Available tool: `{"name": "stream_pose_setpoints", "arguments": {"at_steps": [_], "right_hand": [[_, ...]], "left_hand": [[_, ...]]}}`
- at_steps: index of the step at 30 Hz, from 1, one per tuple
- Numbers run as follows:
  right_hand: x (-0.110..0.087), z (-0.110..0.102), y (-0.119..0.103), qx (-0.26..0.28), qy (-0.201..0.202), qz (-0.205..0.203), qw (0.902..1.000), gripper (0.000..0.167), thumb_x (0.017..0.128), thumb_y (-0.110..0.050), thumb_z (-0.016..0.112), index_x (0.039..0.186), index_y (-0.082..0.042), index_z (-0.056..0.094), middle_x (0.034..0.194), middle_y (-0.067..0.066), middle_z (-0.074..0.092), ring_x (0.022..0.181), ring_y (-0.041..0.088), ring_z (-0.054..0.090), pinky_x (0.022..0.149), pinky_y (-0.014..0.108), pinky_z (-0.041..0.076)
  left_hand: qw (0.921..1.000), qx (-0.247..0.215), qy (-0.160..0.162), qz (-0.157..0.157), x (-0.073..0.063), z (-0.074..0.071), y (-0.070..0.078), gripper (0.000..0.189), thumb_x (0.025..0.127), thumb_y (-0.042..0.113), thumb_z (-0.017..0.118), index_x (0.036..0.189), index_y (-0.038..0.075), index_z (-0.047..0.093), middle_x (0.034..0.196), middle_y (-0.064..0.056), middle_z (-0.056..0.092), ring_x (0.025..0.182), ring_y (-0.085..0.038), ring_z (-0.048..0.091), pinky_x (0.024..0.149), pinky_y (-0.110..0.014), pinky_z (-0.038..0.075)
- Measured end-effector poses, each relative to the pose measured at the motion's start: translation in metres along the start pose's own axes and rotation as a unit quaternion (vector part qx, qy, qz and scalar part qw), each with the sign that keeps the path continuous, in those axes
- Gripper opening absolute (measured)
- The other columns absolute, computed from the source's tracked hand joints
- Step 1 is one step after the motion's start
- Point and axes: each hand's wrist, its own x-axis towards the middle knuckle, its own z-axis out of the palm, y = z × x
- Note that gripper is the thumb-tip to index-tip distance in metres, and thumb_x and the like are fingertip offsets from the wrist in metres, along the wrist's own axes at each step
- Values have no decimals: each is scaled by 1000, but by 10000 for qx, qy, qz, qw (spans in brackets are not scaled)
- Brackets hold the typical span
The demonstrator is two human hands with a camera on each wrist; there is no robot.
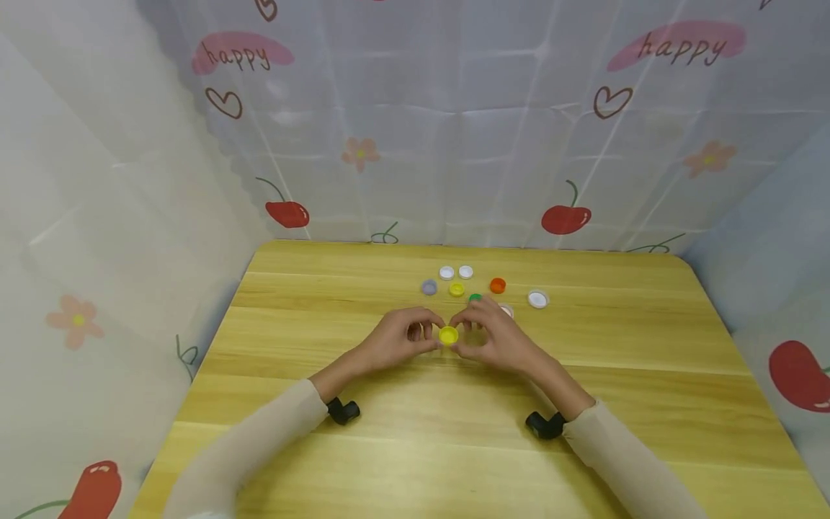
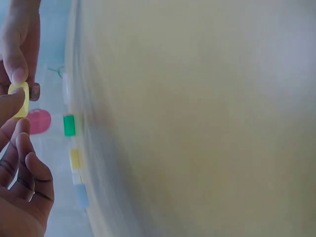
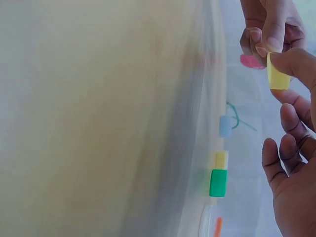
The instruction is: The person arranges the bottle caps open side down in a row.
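A small round yellow bottle cap (image 1: 448,336) is held up over the wooden table between two hands, its hollow side showing in the head view. From the left, my left hand (image 1: 402,337) pinches its edge with thumb and fingertips. My right hand (image 1: 496,337) pinches the opposite edge the same way. Both wrist views show the yellow cap (image 2: 23,106) edge-on, with a thumb from each hand against it. Just beyond the right fingers lies a green cap (image 1: 476,297), partly covered by them. A whitish cap (image 1: 506,311) is half hidden behind the right hand.
Farther back on the table (image 1: 415,461) lie two white caps (image 1: 447,273), a greyish-purple cap (image 1: 429,287), another yellow cap (image 1: 457,289) and an orange cap (image 1: 498,285). A larger white lid (image 1: 537,299) is to their right. A printed curtain (image 1: 415,180) borders the table.
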Motion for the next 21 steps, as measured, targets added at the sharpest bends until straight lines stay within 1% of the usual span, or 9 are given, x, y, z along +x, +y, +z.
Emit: {"name": "stream_pose_setpoints", "arguments": {"at_steps": [2,5,9,11,13,15,18,21], "right_hand": [[-6,1,-4,75,32,-96,9999,28,86,-24,90,110,-24,76,94,9,63,97,18,48,85,34,40],[-11,2,-8,58,85,-215,9997,29,84,-23,90,109,-24,75,93,6,63,99,20,51,85,33,42],[-13,2,-8,9,136,-353,9993,29,84,-23,90,108,-23,75,93,5,63,99,24,53,85,32,42],[-14,2,-8,-12,168,-400,9991,28,84,-23,89,108,-23,74,93,5,63,98,23,53,85,32,41],[-15,2,-7,5,208,-423,9989,29,84,-22,89,109,-22,73,93,7,63,97,21,52,84,32,40],[-16,1,-7,-4,262,-450,9986,30,83,-22,89,108,-21,72,92,7,63,96,19,51,84,31,40],[-18,-2,-8,-22,306,-503,9983,31,83,-21,89,108,-21,71,92,6,62,96,19,52,85,31,40],[-20,-4,-9,-109,295,-584,9978,31,83,-21,88,109,-22,70,93,4,61,97,21,53,86,31,39]], "left_hand": [[9999,-87,34,71,-7,3,4,25,96,29,85,119,24,76,87,12,68,67,-6,54,63,-23,48],[9998,-121,80,140,-14,6,7,25,95,27,85,118,24,76,87,13,67,67,-5,55,63,-22,49],[9996,-150,172,156,-16,9,7,25,95,26,86,118,25,76,87,13,68,67,-5,55,63,-22,49],[9994,-300,174,88,-15,9,7,25,95,27,85,118,25,76,87,11,68,68,-5,56,64,-22,49],[9982,-581,123,-81,-15,10,8,23,98,30,82,120,27,76,87,9,69,69,-7,55,64,-22,49],[9951,-938,50,-304,-15,10,9,21,101,32,78,121,28,76,88,5,69,70,-9,55,66,-23,48],[9867,-1463,-75,-710,-15,12,10,17,105,34,73,120,28,77,91,1,71,74,-13,58,69,-25,49],[9764,-1881,-203,-1037,-13,13,12,18,105,31,71,117,20,79,98,-3,73,81,-18,62,73,-27,52]]}}
